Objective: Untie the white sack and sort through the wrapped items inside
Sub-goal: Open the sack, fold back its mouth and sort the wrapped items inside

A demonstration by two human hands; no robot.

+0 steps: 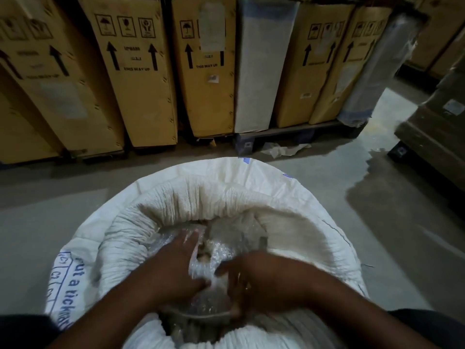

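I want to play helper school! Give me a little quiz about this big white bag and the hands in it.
1. True or false: the white sack is tied shut.
2. Pick one: what are the items inside it wrapped in? A. newspaper B. bubble wrap C. shiny foil
3. Fill the gap: the left hand and the right hand both reach ___ the sack.

Key: 1. False, its mouth is open and rolled down. 2. B. 3. into.
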